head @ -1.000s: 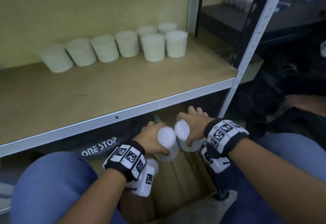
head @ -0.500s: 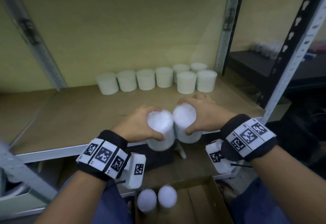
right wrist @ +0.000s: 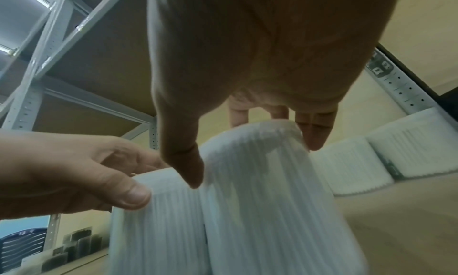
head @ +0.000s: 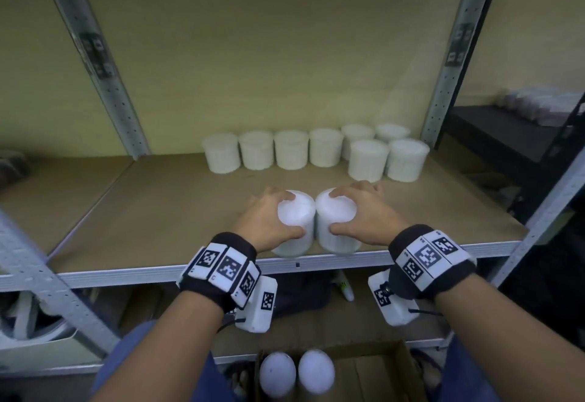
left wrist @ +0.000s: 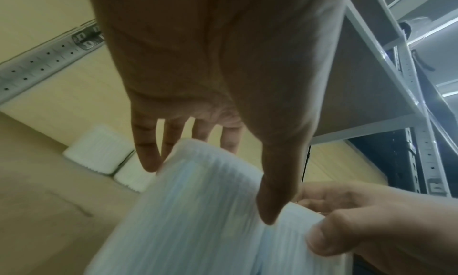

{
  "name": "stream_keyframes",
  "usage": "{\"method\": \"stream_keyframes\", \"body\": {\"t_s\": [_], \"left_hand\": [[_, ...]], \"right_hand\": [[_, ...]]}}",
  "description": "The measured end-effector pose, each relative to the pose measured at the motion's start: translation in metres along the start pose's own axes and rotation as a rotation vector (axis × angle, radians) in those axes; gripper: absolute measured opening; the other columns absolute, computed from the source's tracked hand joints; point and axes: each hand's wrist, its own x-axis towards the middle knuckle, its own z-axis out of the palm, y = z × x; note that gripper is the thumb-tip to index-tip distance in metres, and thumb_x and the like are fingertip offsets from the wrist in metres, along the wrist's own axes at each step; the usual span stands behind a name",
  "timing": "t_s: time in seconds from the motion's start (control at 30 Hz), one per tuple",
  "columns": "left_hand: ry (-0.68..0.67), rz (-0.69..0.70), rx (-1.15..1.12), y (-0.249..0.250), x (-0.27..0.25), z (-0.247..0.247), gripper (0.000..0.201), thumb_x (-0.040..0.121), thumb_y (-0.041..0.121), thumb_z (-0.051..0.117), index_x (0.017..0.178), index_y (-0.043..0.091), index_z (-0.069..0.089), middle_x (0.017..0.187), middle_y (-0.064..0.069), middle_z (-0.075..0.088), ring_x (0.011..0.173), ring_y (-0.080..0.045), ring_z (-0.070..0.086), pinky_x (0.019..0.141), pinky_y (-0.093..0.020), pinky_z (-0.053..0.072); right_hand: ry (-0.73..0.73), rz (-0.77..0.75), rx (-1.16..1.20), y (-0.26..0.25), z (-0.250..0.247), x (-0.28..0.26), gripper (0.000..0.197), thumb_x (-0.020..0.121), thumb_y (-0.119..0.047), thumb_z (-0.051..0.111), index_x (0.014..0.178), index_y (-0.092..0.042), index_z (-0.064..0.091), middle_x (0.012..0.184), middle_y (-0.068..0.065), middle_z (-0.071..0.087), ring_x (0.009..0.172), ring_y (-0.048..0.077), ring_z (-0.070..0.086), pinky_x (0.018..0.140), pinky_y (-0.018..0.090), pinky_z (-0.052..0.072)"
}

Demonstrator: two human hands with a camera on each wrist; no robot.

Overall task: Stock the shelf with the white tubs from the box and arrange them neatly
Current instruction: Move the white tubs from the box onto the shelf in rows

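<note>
My left hand [head: 274, 218] grips a white ribbed tub [head: 297, 223] from above, thumb at the near side, fingers over the far rim. My right hand [head: 357, 211] grips a second white tub [head: 337, 221] the same way. Both tubs touch side by side near the front edge of the wooden shelf [head: 158, 211]. The left wrist view shows the left tub [left wrist: 188, 210] under my fingers; the right wrist view shows the right tub [right wrist: 267, 191]. Several more white tubs [head: 291, 150] stand in a row at the shelf's back, two [head: 368, 160] in front at the right. Two tubs [head: 297, 373] remain in the cardboard box [head: 380, 370] below.
Grey metal uprights [head: 91, 56] stand at the shelf's back left and at the back right [head: 449, 63]. A metal front rail [head: 126, 275] edges the shelf. A dark shelf unit [head: 522, 135] stands to the right. Bare board lies left of the held tubs.
Both hands have lifted their tubs from below the shelf edge up and forward, to just inside the shelf's front edge. The head view has risen with them.
</note>
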Motion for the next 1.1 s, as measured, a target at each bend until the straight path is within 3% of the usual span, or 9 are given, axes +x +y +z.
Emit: {"method": "stream_keyframes", "body": {"t_s": [0.07, 0.23, 0.37, 0.5, 0.57, 0.67, 0.8, 0.9, 1.1], "left_hand": [[0.001, 0.016, 0.014, -0.001, -0.001, 0.002, 0.07, 0.071, 0.041, 0.076, 0.132, 0.025, 0.048, 0.137, 0.004, 0.043, 0.128, -0.022, 0.04, 0.104, -0.035, 0.036], [-0.022, 0.027, 0.124, 0.003, -0.01, -0.002, 0.073, 0.074, 0.05, 0.069, 0.138, 0.034, 0.038, 0.147, 0.012, 0.03, 0.134, -0.021, 0.028, 0.11, -0.045, 0.029], [0.053, 0.09, 0.156, 0.008, -0.018, -0.003, 0.051, 0.08, 0.046, 0.065, 0.127, 0.034, 0.049, 0.134, 0.015, 0.042, 0.127, -0.014, 0.034, 0.102, -0.036, 0.029], [0.09, 0.089, 0.12, 0.012, -0.022, -0.003, 0.031, 0.085, 0.034, 0.061, 0.115, 0.026, 0.06, 0.124, 0.006, 0.053, 0.121, -0.016, 0.043, 0.104, -0.034, 0.036], [0.1, 0.088, 0.108, 0.012, -0.023, -0.003, 0.024, 0.088, 0.027, 0.058, 0.111, 0.023, 0.064, 0.124, 0.003, 0.055, 0.12, -0.016, 0.047, 0.098, -0.026, 0.037], [0.116, 0.068, 0.087, 0.011, -0.023, -0.002, 0.022, 0.089, 0.022, 0.056, 0.109, 0.024, 0.066, 0.129, 0.0, 0.055, 0.118, -0.016, 0.05, 0.091, -0.022, 0.036], [0.125, 0.051, 0.066, 0.009, -0.019, 0.001, 0.024, 0.09, 0.023, 0.056, 0.112, 0.025, 0.066, 0.132, -0.002, 0.055, 0.122, -0.017, 0.049, 0.095, -0.024, 0.036], [0.123, 0.047, 0.046, 0.007, -0.011, 0.002, 0.024, 0.091, 0.024, 0.056, 0.112, 0.025, 0.066, 0.132, -0.003, 0.055, 0.122, -0.018, 0.049, 0.092, -0.021, 0.033], [0.146, 0.073, 0.058, 0.008, 0.018, 0.003, 0.026, 0.092, 0.017, 0.054, 0.113, 0.018, 0.067, 0.125, -0.005, 0.062, 0.119, -0.02, 0.054, 0.094, -0.025, 0.04]], "right_hand": [[-0.012, -0.011, -0.016, 0.002, 0.0, 0.001, 0.066, 0.07, -0.039, 0.074, 0.131, -0.034, 0.049, 0.134, 0.001, 0.039, 0.125, 0.025, 0.028, 0.106, 0.035, 0.029], [-0.008, -0.055, -0.061, 0.0, -0.006, -0.006, 0.066, 0.073, -0.044, 0.071, 0.134, -0.036, 0.045, 0.145, -0.003, 0.03, 0.135, 0.023, 0.023, 0.113, 0.041, 0.025], [0.041, -0.106, -0.108, -0.005, -0.013, -0.017, 0.053, 0.08, -0.039, 0.066, 0.13, -0.031, 0.049, 0.138, -0.005, 0.039, 0.13, 0.02, 0.03, 0.108, 0.036, 0.029], [0.046, -0.128, -0.107, -0.005, -0.017, -0.024, 0.038, 0.086, -0.029, 0.062, 0.124, -0.022, 0.058, 0.127, 0.0, 0.051, 0.125, 0.019, 0.04, 0.104, 0.029, 0.033], [0.043, -0.134, -0.102, -0.004, -0.016, -0.026, 0.031, 0.089, -0.024, 0.059, 0.119, -0.018, 0.062, 0.125, 0.002, 0.057, 0.123, 0.017, 0.044, 0.099, 0.025, 0.036], [0.066, -0.139, -0.105, -0.004, -0.014, -0.026, 0.028, 0.091, -0.022, 0.057, 0.118, -0.016, 0.064, 0.124, 0.003, 0.059, 0.121, 0.016, 0.048, 0.096, 0.024, 0.038], [0.092, -0.135, -0.11, -0.005, -0.011, -0.021, 0.028, 0.091, -0.022, 0.057, 0.118, -0.015, 0.065, 0.125, 0.003, 0.059, 0.119, 0.017, 0.051, 0.095, 0.024, 0.039], [0.115, -0.133, -0.121, -0.004, -0.009, -0.013, 0.029, 0.091, -0.022, 0.057, 0.118, -0.015, 0.066, 0.124, 0.003, 0.061, 0.117, 0.018, 0.053, 0.094, 0.026, 0.042], [0.141, -0.091, -0.14, -0.002, -0.006, 0.015, 0.028, 0.091, -0.023, 0.057, 0.117, -0.017, 0.066, 0.119, 0.006, 0.063, 0.114, 0.021, 0.054, 0.093, 0.03, 0.044]]}}
